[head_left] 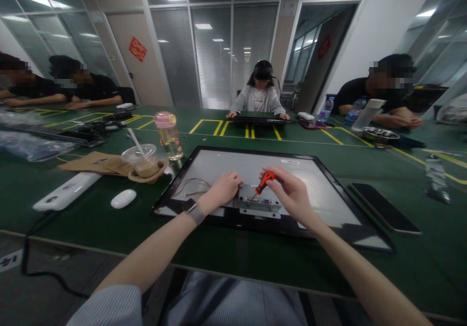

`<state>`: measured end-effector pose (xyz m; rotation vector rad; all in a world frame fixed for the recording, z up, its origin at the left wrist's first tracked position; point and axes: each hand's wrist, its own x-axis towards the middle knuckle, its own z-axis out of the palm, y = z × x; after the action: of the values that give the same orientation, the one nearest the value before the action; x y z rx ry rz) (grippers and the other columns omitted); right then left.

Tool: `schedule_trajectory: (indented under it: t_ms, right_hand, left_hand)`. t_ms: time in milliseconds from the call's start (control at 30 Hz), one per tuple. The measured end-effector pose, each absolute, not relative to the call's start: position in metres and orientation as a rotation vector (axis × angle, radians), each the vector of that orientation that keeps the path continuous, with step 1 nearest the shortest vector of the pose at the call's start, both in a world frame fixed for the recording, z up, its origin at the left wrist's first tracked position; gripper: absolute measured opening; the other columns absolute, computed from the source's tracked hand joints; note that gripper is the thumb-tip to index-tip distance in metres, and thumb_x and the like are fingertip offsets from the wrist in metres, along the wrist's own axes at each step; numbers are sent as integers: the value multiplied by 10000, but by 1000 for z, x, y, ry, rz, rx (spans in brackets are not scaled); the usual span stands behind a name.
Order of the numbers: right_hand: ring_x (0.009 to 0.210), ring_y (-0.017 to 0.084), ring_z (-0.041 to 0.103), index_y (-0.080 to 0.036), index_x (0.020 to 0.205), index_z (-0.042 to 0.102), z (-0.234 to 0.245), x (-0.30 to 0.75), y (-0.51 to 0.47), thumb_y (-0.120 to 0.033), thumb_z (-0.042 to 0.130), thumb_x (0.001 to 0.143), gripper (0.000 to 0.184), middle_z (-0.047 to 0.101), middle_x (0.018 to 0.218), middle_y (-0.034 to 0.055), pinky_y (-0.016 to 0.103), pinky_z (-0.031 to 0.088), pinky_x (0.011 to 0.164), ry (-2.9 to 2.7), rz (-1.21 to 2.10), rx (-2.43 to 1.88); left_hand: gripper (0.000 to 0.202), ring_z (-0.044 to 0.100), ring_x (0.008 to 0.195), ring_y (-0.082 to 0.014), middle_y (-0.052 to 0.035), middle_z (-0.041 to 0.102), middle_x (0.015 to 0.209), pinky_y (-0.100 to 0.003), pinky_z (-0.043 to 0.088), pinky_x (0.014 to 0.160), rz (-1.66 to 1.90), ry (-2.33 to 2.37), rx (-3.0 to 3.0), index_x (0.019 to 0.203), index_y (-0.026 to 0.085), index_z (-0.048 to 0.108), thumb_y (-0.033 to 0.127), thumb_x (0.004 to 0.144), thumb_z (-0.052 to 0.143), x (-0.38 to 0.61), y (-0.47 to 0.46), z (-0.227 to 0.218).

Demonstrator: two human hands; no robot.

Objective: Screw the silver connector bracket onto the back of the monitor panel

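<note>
- The person's right hand (292, 192) grips an orange-and-black screwdriver (265, 182), with the thumb and fingers closed around its handle.
- The screwdriver is tilted, its shaft slanting down and leftward to a row of connectors on a metal bracket (264, 208) (whether the tip touches a screw is too small to tell).
- The left hand (223, 190) lies at the left edge of the bracket, its fingers bent; one cannot tell whether they pinch the metal or merely rest against it. A watch (193, 211) circles that wrist.
- The bracket sits toward the near edge of a large grey panel (204, 163) with a black frame, lying flat on the green table (430, 258) directly before the person.
- Thin wires (199, 193) curl over the panel to the left of the left hand.
- A black phone (385, 208) lies just right of the panel.
- To the left stand a pink-lidded bottle (168, 136) and a clear cup (140, 158) with a straw (its brown carrier around the base), near a white rounded case (123, 199) and a long white device (67, 192).
- Across the table, a co-worker (257, 97) has both hands at a dark flat object (257, 120).
</note>
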<state>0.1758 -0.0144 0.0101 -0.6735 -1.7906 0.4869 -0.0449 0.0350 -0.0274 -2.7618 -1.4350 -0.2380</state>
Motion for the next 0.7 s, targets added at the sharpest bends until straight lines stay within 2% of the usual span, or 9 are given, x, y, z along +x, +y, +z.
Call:
schedule_trajectory:
  t_ms: [133,300,400,533,700]
  right_hand:
    - [787,224,645,-266,923,769,11,175,-12,-291,776,834,93,665,830,35,395,541,723,-1695,471,-684]
    - [800,214,613,-264,840,758,13,172,-14,-273,770,832,18,616,835,31,379,536,709,-1641,529,-663]
    - [815,201,626,-272,910,775,11,173,-14,-265,730,863,66,617,869,31,367,559,712,-1622,612,-668]
    - [901,209,675,-295,1175,733,7,175,-13,-284,677,916,265,683,978,41,392,587,808,-1621,690,-711]
    - [1061,231,687,-283,1191,701,8,175,-16,-289,552,1003,240,724,1121,70,412,567,930,-1690,711,-694]
  left_hand:
    - [295,608,980,-226,-93,607,1081,-360,494,887,-248,-1428,-2771,1165,176,654,111,983,431,-46,35,-27]
    - [292,606,981,-228,-92,610,1095,-364,491,885,-259,-1445,-2765,1163,184,652,114,985,431,-46,36,-30]
    - [297,609,993,-227,-90,611,1116,-359,488,890,-247,-1450,-2764,1171,188,653,121,987,429,-46,37,-30]
    - [317,611,1009,-226,-90,611,1111,-358,485,909,-236,-1468,-2765,1188,195,657,115,984,428,-45,36,-28]
    - [313,615,997,-233,-95,615,1093,-364,488,904,-219,-1453,-2759,1183,182,658,127,992,417,-45,36,-28]
